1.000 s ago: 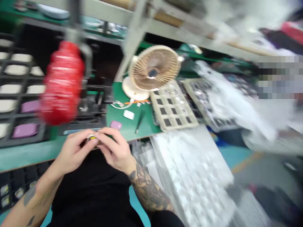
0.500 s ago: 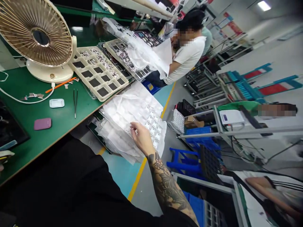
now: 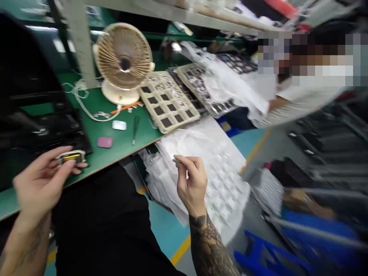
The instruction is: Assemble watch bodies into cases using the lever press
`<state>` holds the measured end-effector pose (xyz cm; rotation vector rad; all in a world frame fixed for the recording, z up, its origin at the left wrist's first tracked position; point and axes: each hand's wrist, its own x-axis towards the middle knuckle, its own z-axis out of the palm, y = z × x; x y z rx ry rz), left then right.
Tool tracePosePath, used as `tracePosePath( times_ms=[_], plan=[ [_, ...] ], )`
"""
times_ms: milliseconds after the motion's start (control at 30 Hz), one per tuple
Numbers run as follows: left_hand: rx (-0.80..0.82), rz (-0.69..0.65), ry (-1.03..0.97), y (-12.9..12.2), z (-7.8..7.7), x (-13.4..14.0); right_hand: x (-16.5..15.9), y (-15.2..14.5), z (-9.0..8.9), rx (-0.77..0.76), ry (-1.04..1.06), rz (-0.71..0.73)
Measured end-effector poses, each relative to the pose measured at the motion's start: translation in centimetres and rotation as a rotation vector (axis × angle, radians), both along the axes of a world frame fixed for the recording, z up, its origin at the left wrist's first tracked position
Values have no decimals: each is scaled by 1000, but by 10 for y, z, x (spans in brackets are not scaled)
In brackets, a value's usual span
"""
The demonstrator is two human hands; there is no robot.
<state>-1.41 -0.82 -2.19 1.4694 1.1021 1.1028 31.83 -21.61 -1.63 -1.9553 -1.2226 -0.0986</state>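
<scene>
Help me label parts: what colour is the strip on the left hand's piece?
The strip is bright yellow, seen best in the head view.

Green workbench [image 3: 122, 144], yellow-striped blue floor [image 3: 161, 221]

The green bench [image 3: 122, 140] carries fan [image 3: 124, 63], tweezers [image 3: 135, 130] and purple piece [image 3: 104, 142].

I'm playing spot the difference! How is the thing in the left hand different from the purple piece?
The held piece has a pale rim, dark middle and yellow strip; the purple piece looks plain. The left hand grips the held piece; the purple piece lies on the green bench. Both are small and oblong.
</scene>
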Motion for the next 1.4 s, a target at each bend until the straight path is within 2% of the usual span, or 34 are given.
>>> tracePosePath(
  times_ms=[100,233,333,467,600,733,867,967,1133,1233,1333,1400],
  plan=[
    [-33,-39,-108,-7,14,16,-54,65,-2,157,221,281],
    [-121,-109,-227,-1,11,15,-121,130,9,269,277,652],
    [-101,-126,-285,0,5,14,-148,154,22,307,360,809],
    [-63,-89,-309,1,3,16,-152,163,24,200,333,940],
    [-23,-63,-328,2,7,17,-135,169,19,192,159,941],
    [-27,-104,-373,0,9,14,-121,182,19,273,130,862],
    [-55,-138,-376,-1,5,11,-124,191,19,255,101,908],
    [-94,-131,-396,0,3,12,-132,191,12,232,103,915],
    [-67,-121,-391,0,6,11,-131,184,-2,183,334,811],
    [-57,-141,-304,-1,7,8,-127,184,-3,114,461,828],
    [50,-172,-214,-2,8,7,-128,186,1,139,536,846],
    [179,-114,-159,-4,7,6,-132,187,3,183,581,856]
  ],
)
